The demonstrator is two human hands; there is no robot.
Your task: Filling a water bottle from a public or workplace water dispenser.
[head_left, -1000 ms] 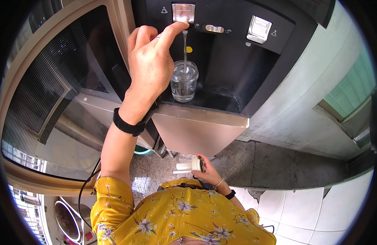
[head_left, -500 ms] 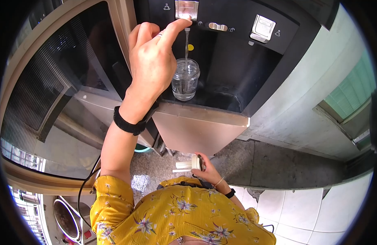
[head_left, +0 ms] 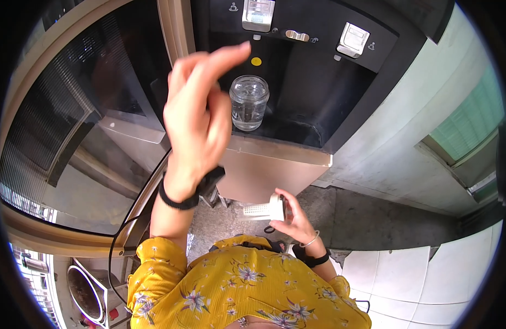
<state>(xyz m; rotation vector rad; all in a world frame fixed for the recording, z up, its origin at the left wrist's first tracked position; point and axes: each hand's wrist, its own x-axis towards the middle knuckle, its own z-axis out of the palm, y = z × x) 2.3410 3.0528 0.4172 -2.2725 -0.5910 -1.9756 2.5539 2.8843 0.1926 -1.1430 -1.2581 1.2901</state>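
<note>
Below the glass jar in the view, the right hand is clamped on a white lid, thumb on one side of the rim and fingers on the other. A perforated white tube sticks out sideways from the lid, toward the left, its holes showing in rows. A small black loop shows just beside the lid; whether it is joined to it I cannot tell.

Left of the jar, the left hand is raised and slightly blurred, index finger stretched out and the others loosely curled, its grip clasping nothing. The fingertip is above the jar's mouth in the view, apart from the metal around it.

The jar stands upright and uncovered on the floor of the black recess of a dispenser. Inside it is clear water; the exact level is hard to read through the glass. Above the jar are a white spout and a shiny push lever, with a yellow dot on the back wall between spout and jar. To the jar's upper right are a metal slider and, further out, a second lever.

Far to the jar's lower left sits a white-rimmed oval basin; its inside looks brown, but what it holds is unclear.
</note>
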